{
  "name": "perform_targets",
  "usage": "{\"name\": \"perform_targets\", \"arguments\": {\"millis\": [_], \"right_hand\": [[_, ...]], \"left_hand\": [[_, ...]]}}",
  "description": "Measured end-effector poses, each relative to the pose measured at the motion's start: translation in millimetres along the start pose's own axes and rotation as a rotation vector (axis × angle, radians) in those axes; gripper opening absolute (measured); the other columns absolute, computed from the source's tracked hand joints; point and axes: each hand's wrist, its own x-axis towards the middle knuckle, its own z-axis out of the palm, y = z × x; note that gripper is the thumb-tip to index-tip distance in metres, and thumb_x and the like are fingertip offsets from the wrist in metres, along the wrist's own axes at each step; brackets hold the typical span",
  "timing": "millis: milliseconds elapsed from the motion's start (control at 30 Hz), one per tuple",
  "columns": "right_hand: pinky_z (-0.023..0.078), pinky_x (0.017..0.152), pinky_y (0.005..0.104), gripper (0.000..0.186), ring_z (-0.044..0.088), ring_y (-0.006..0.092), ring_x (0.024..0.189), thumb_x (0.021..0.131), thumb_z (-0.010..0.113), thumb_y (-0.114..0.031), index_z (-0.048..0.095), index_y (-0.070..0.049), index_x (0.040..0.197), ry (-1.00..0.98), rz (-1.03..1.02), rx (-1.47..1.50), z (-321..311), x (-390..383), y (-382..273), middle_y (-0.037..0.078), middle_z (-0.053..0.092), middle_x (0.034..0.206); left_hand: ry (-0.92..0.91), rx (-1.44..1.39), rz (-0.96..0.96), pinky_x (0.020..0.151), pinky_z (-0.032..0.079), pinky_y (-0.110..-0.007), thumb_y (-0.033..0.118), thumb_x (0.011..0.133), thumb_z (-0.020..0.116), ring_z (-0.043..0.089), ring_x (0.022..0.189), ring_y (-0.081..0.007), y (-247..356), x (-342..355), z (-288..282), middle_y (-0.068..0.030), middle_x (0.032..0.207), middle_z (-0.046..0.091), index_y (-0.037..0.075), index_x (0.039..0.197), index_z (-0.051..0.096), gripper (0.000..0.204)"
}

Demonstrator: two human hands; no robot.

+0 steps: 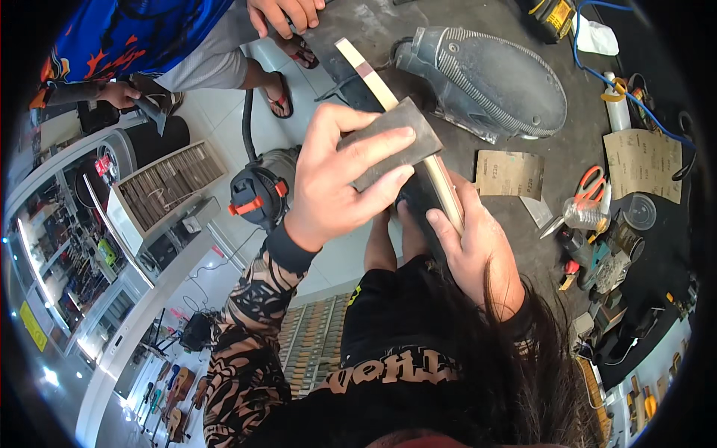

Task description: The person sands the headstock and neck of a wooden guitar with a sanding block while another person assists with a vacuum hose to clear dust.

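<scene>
My left hand [336,172] presses a flat dark grey sanding block [424,142] against a long pale wooden strip [379,88], fingers stretched over the block's top and thumb along its far side. The strip slants from upper left down to my right hand, with a brown band near its far end. My right hand [482,250] is closed round the strip's near part, thumb on top. The block hides the strip's middle.
A large dusty grey ribbed case [497,82] lies on the dark bench. Right of it are sandpaper sheets [510,173], orange-handled scissors [591,185] and a power tool [605,265]. A black-and-orange vacuum [258,194] stands left. Another person's hand [284,13] rests at the bench's far edge.
</scene>
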Motion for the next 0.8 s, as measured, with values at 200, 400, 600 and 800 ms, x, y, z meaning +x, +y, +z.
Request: {"name": "perform_targets", "arguments": {"millis": [200,400,600,800], "right_hand": [[0.057,0.101,0.0516,0.056,0.072,0.0498,0.122,0.111,0.065,-0.025,0.047,-0.009,0.162,-0.069,0.052,0.061,3.8,3.2,-14.1,0.03,0.073,0.132],[0.057,0.104,0.0523,0.059,0.07,0.0511,0.127,0.111,0.064,-0.027,0.044,-0.01,0.165,-0.035,0.018,-0.01,5.2,-1.3,-12.2,0.03,0.071,0.137],[0.057,0.104,0.0525,0.06,0.07,0.051,0.127,0.111,0.065,-0.026,0.043,-0.01,0.165,-0.032,0.063,-0.027,7.8,-2.6,-6.4,0.03,0.072,0.137],[0.057,0.103,0.0529,0.06,0.07,0.0514,0.125,0.11,0.066,-0.026,0.044,-0.011,0.163,-0.024,0.028,-0.031,7.2,-1.4,-14.9,0.03,0.072,0.135]], "left_hand": [[0.127,0.11,-0.158,0.092,0.056,-0.039,0.013,0.089,0.088,0.067,0.101,-0.0272,-67.1,30.4,-26.7,-0.0127,0.108,0.066,0.008,0.123,0.086,0.034],[0.063,0.008,-0.087,0.091,0.056,-0.037,0.014,0.088,0.091,0.067,0.102,-0.0262,-51.0,16.7,-17.3,-0.0111,0.11,0.067,0.01,0.124,0.086,0.036],[0.136,0.037,-0.179,0.09,0.055,-0.038,0.012,0.092,0.088,0.066,0.102,-0.0255,-40.7,8.4,-6.3,-0.0115,0.109,0.064,0.004,0.123,0.084,0.032],[0.204,0.101,-0.232,0.091,0.053,-0.032,0.008,0.097,0.084,0.066,0.099,-0.023,-78.4,45.5,-22.0,-0.0098,0.107,0.065,0.004,0.125,0.084,0.028]]}}
